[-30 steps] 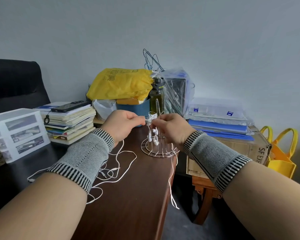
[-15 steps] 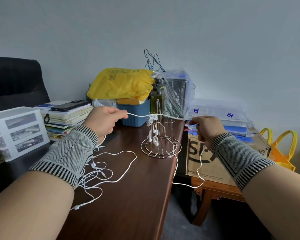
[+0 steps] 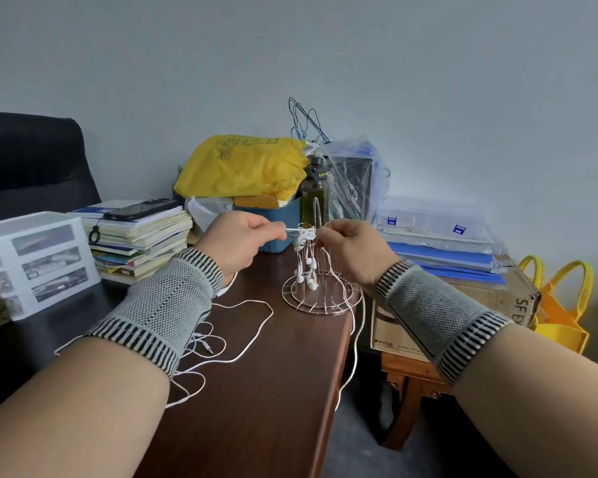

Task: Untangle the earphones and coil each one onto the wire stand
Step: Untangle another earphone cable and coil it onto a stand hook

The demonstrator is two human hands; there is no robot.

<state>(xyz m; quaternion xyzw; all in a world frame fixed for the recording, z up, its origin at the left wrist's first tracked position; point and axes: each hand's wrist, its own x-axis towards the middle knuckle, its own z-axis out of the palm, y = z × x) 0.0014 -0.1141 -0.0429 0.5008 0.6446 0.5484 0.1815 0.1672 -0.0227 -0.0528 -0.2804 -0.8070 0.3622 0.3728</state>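
A metal wire stand (image 3: 321,298) rises near the right edge of the dark wooden desk (image 3: 256,391). White earphone cord is coiled around its top (image 3: 302,236), and several earbuds (image 3: 308,270) dangle inside it. My left hand (image 3: 239,243) pinches the white cable just left of the coil. My right hand (image 3: 349,246) pinches the cable on the coil's right side. Loose white cable (image 3: 228,339) lies in loops on the desk under my left forearm. Another strand (image 3: 354,346) hangs over the desk's right edge.
A white drawer unit (image 3: 38,260) and a book stack with a phone (image 3: 139,236) stand at the left. Behind the stand are a blue bin (image 3: 280,219), a yellow bag (image 3: 246,167) and a dark bottle (image 3: 315,198). A cardboard box (image 3: 480,305) with folders sits at the right.
Half a second ago my hands were spread wide with the cable stretched between them. Both have come back in to the top of the stand, still pinching the cable.
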